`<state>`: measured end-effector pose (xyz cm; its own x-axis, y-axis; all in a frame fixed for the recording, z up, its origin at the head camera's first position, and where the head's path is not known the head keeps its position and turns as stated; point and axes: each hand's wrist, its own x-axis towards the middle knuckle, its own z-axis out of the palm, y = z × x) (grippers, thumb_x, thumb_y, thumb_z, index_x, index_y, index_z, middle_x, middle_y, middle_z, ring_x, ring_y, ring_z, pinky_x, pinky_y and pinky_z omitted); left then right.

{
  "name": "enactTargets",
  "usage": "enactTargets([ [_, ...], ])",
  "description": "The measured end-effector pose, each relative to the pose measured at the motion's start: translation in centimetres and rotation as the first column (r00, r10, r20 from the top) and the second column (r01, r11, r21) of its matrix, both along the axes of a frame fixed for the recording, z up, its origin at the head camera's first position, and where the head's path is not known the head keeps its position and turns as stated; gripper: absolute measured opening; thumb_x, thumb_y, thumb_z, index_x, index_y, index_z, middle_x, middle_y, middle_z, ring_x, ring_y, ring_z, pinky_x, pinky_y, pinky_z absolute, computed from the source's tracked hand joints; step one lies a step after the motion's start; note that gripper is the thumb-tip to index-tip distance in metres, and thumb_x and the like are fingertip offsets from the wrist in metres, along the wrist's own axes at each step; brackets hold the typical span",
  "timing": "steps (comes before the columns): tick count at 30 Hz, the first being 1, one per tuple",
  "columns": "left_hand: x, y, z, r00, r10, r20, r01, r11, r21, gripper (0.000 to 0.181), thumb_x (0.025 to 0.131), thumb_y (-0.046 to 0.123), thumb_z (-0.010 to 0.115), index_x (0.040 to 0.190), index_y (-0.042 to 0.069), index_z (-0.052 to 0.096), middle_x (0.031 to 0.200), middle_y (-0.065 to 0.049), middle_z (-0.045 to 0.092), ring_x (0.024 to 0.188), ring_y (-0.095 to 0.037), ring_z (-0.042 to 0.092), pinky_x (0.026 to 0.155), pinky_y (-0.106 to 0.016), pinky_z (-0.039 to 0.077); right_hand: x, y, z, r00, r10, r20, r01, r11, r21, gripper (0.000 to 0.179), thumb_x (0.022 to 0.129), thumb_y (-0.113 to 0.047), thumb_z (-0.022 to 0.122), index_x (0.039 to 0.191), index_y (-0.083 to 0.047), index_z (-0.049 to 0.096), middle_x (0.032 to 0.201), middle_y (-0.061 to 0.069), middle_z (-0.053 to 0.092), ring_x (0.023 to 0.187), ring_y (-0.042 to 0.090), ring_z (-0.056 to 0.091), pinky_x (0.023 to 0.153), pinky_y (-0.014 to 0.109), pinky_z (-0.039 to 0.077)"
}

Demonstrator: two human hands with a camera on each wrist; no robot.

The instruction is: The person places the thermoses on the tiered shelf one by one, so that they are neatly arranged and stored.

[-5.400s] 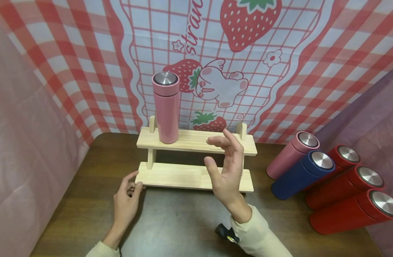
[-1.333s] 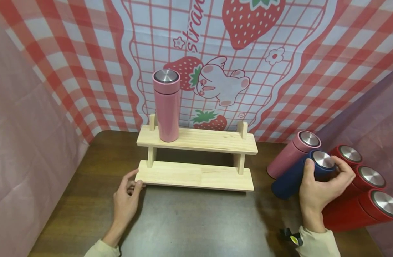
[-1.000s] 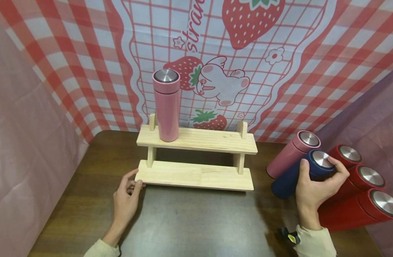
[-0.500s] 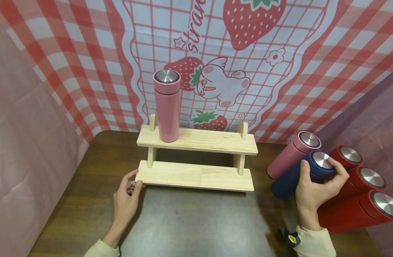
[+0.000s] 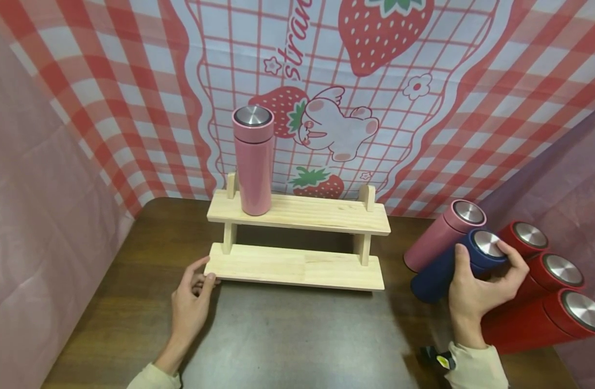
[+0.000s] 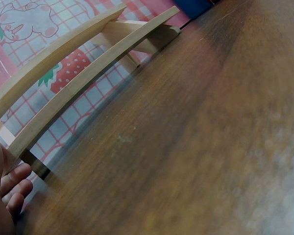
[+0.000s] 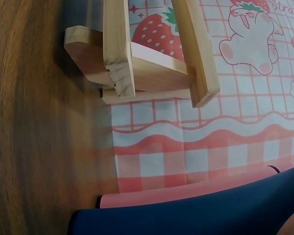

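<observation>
In the head view, a two-tier wooden shelf [image 5: 297, 265] stands on the table, with one pink thermos bottle [image 5: 253, 167] upright on its upper board. My left hand [image 5: 191, 305] pinches the left end of the lower board, thumb at the front edge. Over on the right, my right hand [image 5: 479, 292] grips a blue thermos bottle [image 5: 435, 273] near its steel-topped lid, thumb on one side and fingers on the other. The right wrist view shows the blue bottle's side, with only a bit of the hand in the corner.
Behind the blue bottle stands another pink thermos bottle [image 5: 431, 240]. Three red thermos bottles [image 5: 526, 321] stand close by at the right, partly hidden by my right hand. A strawberry-print cloth [image 5: 399, 124] hangs behind the wooden table [image 5: 297, 335].
From in front of the shelf, my right hand has moved right and taken hold of the blue thermos bottle. Over the last second it barely moves. My left hand stays at the shelf end.
</observation>
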<state>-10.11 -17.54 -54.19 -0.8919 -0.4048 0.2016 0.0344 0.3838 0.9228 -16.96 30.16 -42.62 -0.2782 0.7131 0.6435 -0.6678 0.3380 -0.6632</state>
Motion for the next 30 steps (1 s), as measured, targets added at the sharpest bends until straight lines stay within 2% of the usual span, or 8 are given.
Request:
enactTargets([
  [8, 0.0, 0.0, -0.1, 1.0, 0.004, 0.005, -0.004, 1.0, 0.01, 0.037, 0.109, 0.007, 0.07, 0.146, 0.009, 0.068, 0.091, -0.012, 0.08, 0.068, -0.007, 0.06, 0.063, -0.017, 0.048, 0.0, -0.3, 0.0, 1.0, -0.004, -0.02, 0.004, 1.0, 0.009, 0.058, 0.068, 0.003, 0.094, 0.119, 0.012, 0.069, 0.112, 0.012, 0.069, 0.103, 0.024, 0.064, 0.092, 0.028, 0.051],
  [16, 0.0, 0.0, 0.0, 1.0, 0.0, 0.016, 0.0, 1.0, 0.006, 0.037, 0.11, 0.009, 0.069, 0.147, 0.01, 0.067, 0.093, -0.012, 0.081, 0.07, -0.007, 0.061, 0.065, -0.018, 0.048, 0.3, -0.9, 0.7, 0.998, 0.01, -0.056, -0.01, 1.0, 0.005, 0.057, 0.067, 0.003, 0.094, 0.117, 0.013, 0.068, 0.112, 0.017, 0.067, 0.101, 0.025, 0.065, 0.09, 0.028, 0.052],
  [24, -0.1, -0.1, -0.3, 1.0, 0.005, -0.011, -0.006, 1.0, -0.02, 0.037, 0.108, 0.005, 0.07, 0.145, 0.007, 0.067, 0.09, -0.012, 0.08, 0.068, -0.008, 0.061, 0.063, -0.017, 0.047, 0.9, -1.4, 1.8, 0.991, 0.069, -0.116, -0.072, 0.997, -0.023, 0.06, 0.066, 0.004, 0.096, 0.116, 0.017, 0.066, 0.11, 0.019, 0.067, 0.098, 0.026, 0.068, 0.09, 0.029, 0.055],
  [30, -0.1, 0.0, -0.2, 1.0, 0.002, -0.017, -0.002, 1.0, -0.028, 0.037, 0.109, 0.005, 0.069, 0.146, 0.007, 0.067, 0.091, -0.012, 0.08, 0.069, -0.008, 0.062, 0.064, -0.017, 0.047, 1.3, -1.6, 2.2, 0.988, 0.085, -0.128, -0.088, 0.996, -0.018, 0.06, 0.065, 0.005, 0.096, 0.115, 0.018, 0.066, 0.108, 0.02, 0.068, 0.096, 0.026, 0.069, 0.089, 0.029, 0.056],
])
